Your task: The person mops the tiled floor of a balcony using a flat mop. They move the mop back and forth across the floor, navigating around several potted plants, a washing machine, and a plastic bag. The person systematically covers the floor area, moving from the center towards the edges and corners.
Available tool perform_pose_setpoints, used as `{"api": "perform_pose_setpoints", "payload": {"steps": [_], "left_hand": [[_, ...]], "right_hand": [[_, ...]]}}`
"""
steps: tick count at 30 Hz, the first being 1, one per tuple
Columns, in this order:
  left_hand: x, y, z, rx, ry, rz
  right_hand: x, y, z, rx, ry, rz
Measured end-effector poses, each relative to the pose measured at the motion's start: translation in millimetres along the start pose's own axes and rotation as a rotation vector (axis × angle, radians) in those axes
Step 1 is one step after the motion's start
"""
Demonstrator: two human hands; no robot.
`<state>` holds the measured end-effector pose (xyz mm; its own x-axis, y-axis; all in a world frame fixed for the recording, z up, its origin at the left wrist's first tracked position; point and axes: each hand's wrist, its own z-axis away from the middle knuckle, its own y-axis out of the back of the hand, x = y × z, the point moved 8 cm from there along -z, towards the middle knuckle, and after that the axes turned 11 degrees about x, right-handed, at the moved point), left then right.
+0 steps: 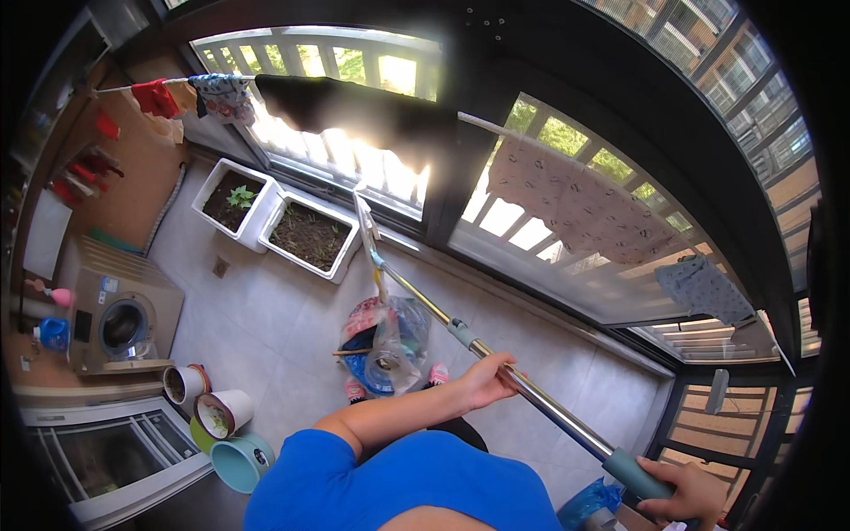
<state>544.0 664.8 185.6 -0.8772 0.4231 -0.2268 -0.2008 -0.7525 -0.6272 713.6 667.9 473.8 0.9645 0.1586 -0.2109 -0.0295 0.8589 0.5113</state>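
A long metal pole with teal grips runs from the lower right up to a narrow white flat head that stands against the window. My left hand is closed around the bare metal shaft near its middle, arm stretched out from my blue sleeve. At the lower right, my right hand grips the teal handle at the pole's end. The head sits just above the right-hand planter, below a dark garment hanging on the clothes line.
Two white soil planters line the window base. Plastic bags lie on the tiled floor under the pole. A washing machine, pots and a teal basin stand left. Laundry hangs overhead; a blue bag sits lower right.
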Motion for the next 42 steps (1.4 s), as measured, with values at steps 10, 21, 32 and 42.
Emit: {"api": "perform_pose_setpoints", "payload": {"steps": [10, 21, 32, 42], "left_hand": [[-36.2, -50.1, 23.7, -0.134, 0.062, 0.075], [-29.8, -12.8, -20.1, -0.045, 0.0, 0.37], [108.8, 190.8, -149.9, 0.178, -0.298, 0.669], [77.1, 255.3, -182.2, 0.433, -0.127, 0.362]], "right_hand": [[-45.2, 30.6, 71.7, 0.292, 0.116, 0.196], [-54.0, 26.9, 42.0, 0.267, 0.206, 0.404], [-31.9, -88.8, -193.5, -0.228, 0.068, -0.508], [-16.6, -162.8, -249.2, -0.384, -0.135, -0.641]]}}
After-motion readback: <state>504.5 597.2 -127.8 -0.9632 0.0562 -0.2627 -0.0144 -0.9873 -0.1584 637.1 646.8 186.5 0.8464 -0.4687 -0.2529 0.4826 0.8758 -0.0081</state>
